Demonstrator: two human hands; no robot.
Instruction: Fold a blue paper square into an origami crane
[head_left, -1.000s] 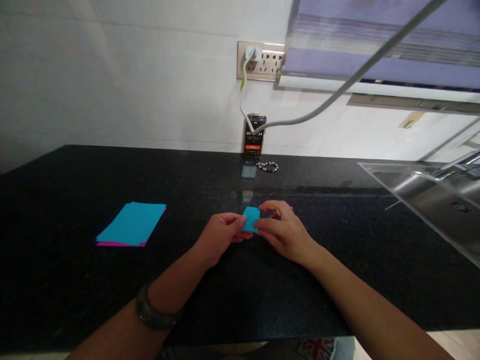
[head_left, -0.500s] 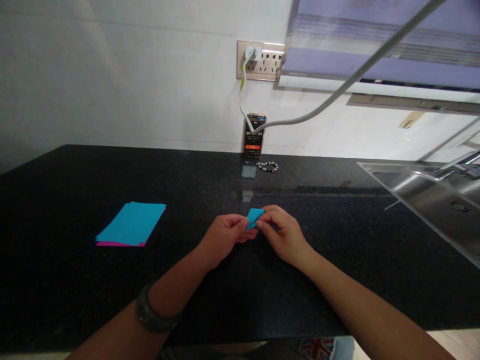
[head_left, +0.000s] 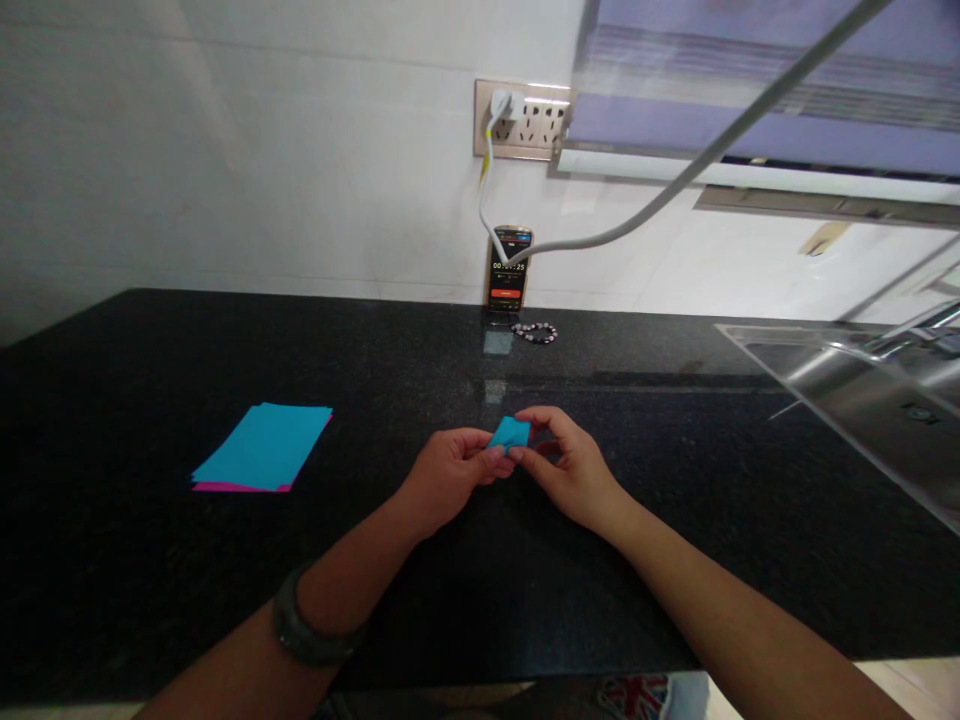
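Note:
A small folded piece of blue paper [head_left: 511,432] is held between my two hands, over the middle of the dark counter. My left hand [head_left: 450,475] pinches its left and lower edge, thumb on top. On the other side my right hand [head_left: 571,462] has its thumb at the lower right edge and its index finger at the upper right corner. Parts of the paper are covered by my fingers. A stack of blue paper sheets [head_left: 262,445], with pink showing beneath, lies on the counter to the left.
A phone [head_left: 510,285] showing a timer leans on the wall, a beaded strap [head_left: 535,333] before it. A cable [head_left: 637,215] runs from the wall socket [head_left: 529,140] across the view. The steel sink [head_left: 862,400] is at the right of the black counter [head_left: 360,360].
My right index finger has shifted to the paper's upper corner, with a wider gap from the thumb. The folded paper has turned slightly and shows a broader face.

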